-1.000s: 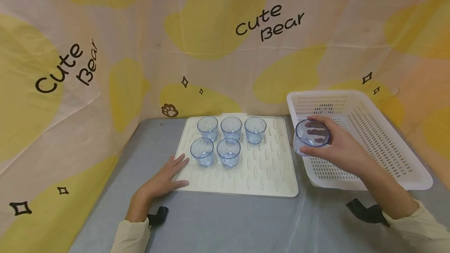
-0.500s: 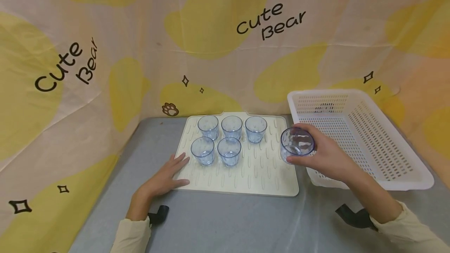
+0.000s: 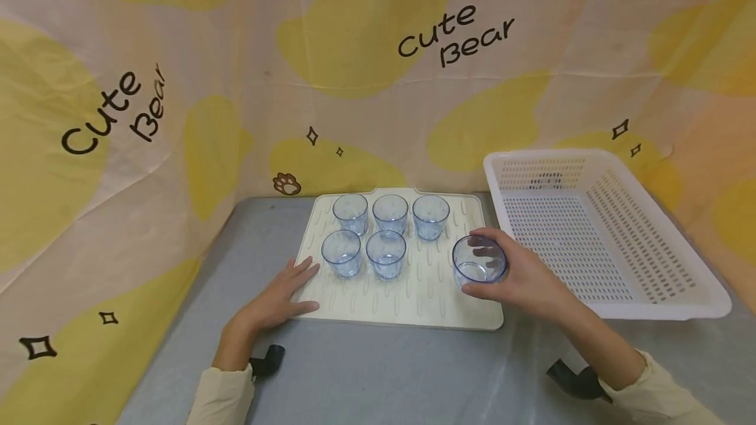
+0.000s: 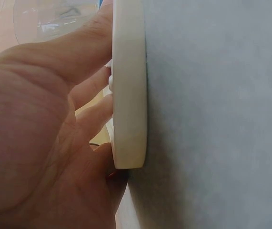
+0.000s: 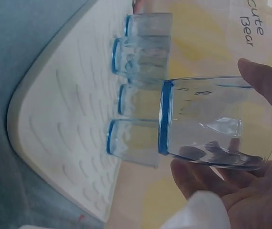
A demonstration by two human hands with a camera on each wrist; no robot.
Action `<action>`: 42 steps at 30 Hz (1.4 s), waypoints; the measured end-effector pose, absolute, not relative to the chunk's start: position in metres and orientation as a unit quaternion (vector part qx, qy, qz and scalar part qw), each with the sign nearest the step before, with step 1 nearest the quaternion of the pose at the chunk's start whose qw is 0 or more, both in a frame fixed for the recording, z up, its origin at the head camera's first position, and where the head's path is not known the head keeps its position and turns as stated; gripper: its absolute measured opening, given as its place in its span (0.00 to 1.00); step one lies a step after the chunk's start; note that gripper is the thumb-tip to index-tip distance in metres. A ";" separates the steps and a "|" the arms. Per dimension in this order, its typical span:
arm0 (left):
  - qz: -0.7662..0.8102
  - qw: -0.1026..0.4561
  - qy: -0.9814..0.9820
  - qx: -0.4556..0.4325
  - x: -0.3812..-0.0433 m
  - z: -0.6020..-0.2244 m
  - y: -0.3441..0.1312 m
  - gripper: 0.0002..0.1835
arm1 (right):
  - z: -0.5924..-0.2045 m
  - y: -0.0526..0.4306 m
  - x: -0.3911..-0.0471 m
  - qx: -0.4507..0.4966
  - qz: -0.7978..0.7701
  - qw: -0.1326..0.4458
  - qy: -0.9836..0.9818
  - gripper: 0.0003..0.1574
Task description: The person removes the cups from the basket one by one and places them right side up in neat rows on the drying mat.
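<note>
My right hand (image 3: 527, 279) grips a clear bluish drinking glass (image 3: 474, 270), thumb on the near side and fingers round the far side. In the right wrist view, a gap shows between the glass (image 5: 212, 114) and the cream drying mat (image 5: 55, 124). In the head view it hangs over the mat's right part, upright with its rim up. Several matching glasses stand on the mat: three in the back row, such as the back right glass (image 3: 430, 218), and two in front. My left hand (image 3: 268, 305) rests with spread fingers on the mat's left edge.
A white perforated plastic basket (image 3: 703, 281) stands right of the mat, close to its edge. Grey cloth (image 3: 378, 379) covers the table. A patterned fabric curtain (image 3: 366, 38) rises behind the mat and on the left.
My right hand has carried the glass left and toward me, from over the basket's left edge to over the mat's right part. My left hand has stayed in place.
</note>
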State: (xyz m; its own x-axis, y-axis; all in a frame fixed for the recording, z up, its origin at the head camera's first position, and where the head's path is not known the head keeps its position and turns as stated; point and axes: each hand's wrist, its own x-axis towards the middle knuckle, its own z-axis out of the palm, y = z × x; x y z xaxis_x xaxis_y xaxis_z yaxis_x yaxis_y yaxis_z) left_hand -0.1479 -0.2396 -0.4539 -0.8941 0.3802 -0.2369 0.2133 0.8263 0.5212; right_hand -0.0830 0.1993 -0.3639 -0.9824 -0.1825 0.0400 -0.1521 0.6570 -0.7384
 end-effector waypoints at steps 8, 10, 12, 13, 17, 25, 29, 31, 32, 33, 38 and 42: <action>0.250 0.164 0.941 0.162 -0.147 -0.456 -0.239 0.46 | -0.377 0.187 -0.079 -0.093 -0.406 0.018 0.909 0.54; 0.249 0.163 0.940 0.164 -0.148 -0.456 -0.239 0.46 | -0.379 0.184 -0.078 -0.092 -0.413 0.017 0.906 0.52; 0.248 0.164 0.941 0.162 -0.148 -0.456 -0.239 0.46 | -0.382 0.182 -0.077 -0.090 -0.418 0.017 0.904 0.52; 0.248 0.164 0.941 0.160 -0.148 -0.456 -0.239 0.46 | -0.384 0.180 -0.076 -0.090 -0.419 0.018 0.903 0.52; 0.242 0.166 0.943 0.157 -0.149 -0.457 -0.240 0.46 | -0.390 0.175 -0.076 -0.089 -0.426 0.024 0.900 0.52; 0.243 0.161 0.942 0.164 -0.149 -0.457 -0.240 0.46 | -0.398 0.168 -0.082 -0.079 -0.424 0.024 0.902 0.53; 0.243 0.164 0.942 0.162 -0.149 -0.457 -0.240 0.45 | -0.403 0.166 -0.088 -0.077 -0.424 0.013 0.902 0.53; 0.245 0.162 0.941 0.166 -0.149 -0.456 -0.239 0.45 | -0.405 0.164 -0.091 -0.077 -0.432 0.010 0.898 0.53; 0.244 0.162 0.942 0.166 -0.149 -0.455 -0.239 0.45 | -0.407 0.163 -0.093 -0.077 -0.433 0.010 0.898 0.53; 0.245 0.162 0.942 0.166 -0.149 -0.455 -0.239 0.45 | -0.408 0.162 -0.095 -0.076 -0.434 0.008 0.898 0.53; 0.238 0.163 0.943 0.165 -0.149 -0.455 -0.239 0.45 | -0.414 0.157 -0.106 -0.069 -0.440 0.006 0.896 0.53; 0.237 0.164 0.943 0.166 -0.149 -0.456 -0.240 0.45 | -0.419 0.154 -0.113 -0.062 -0.451 0.011 0.890 0.53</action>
